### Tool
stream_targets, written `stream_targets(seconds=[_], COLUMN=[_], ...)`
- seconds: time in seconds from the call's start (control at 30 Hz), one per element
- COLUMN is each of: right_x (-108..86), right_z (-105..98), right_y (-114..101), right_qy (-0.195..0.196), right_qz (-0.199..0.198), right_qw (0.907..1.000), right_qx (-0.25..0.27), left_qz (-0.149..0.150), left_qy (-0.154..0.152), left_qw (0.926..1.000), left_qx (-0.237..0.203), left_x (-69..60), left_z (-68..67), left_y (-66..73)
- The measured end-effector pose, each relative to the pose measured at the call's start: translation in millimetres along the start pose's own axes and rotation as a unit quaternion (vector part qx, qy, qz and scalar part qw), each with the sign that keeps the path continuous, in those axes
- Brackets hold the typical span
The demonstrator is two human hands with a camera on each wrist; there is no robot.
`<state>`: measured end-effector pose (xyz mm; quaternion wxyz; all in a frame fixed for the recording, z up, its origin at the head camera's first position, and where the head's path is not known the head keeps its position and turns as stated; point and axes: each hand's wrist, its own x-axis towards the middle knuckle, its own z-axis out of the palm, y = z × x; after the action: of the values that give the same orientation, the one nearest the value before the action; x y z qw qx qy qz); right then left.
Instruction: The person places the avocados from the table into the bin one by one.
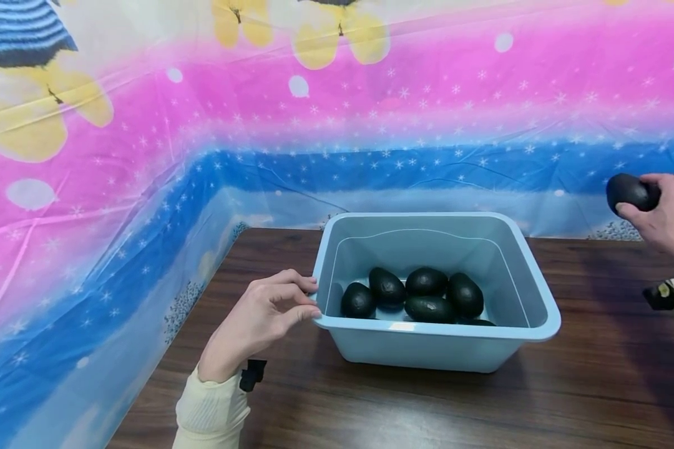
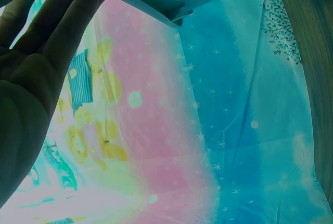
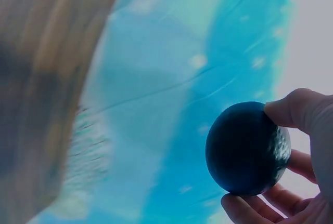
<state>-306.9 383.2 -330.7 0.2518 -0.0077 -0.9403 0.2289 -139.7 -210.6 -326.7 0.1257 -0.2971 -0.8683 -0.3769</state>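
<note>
In the head view my right hand (image 1: 668, 215) grips a dark avocado (image 1: 631, 192) above the table at the far right. The right wrist view shows the same avocado (image 3: 247, 148) between thumb and fingertips. A light blue plastic tub (image 1: 421, 349) stands on the table with several dark avocados (image 1: 429, 282) lying on its bottom. The near wall partly hides one of them. My left hand (image 1: 264, 312) holds the tub's left rim near the front corner with its thumb and fingertips. From the left wrist, the fingers (image 2: 73, 26) reach up against the tub's underside edge.
The dark wood-grain table (image 1: 606, 374) carries the tub. A printed cloth (image 1: 427, 106) in pink, blue and white hangs behind the table and along its left side, close to the edges.
</note>
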Motion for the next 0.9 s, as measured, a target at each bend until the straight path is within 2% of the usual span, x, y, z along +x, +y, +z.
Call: stream_targets(seconds=[0.17,0.43,0.7,0.9], right_x=[0.6,-15.5,-33.3,-47.5], right_z=[-14,-37,-46,-47], right_y=[-41,-102,-136,-156], right_qy=[0.007,0.009,0.029,0.014], right_qz=[-0.036,-0.130,-0.223,-0.269], right_qw=[0.9987,0.9914,0.9742,0.9630], right_qx=[-0.036,-0.013,-0.020,-0.014], left_qz=[-0.005,-0.001,0.001,-0.005], left_qy=[-0.001,0.002,0.000,-0.001], left_qw=[1.0000,1.0000,1.0000,1.0000], left_qx=[-0.003,0.001,0.002,0.001], left_x=[-1.1,-0.6,1.1,0.2], left_z=[0.2,0.5,0.1,-0.6], left_y=[0.5,0.8,1.5,2.7])
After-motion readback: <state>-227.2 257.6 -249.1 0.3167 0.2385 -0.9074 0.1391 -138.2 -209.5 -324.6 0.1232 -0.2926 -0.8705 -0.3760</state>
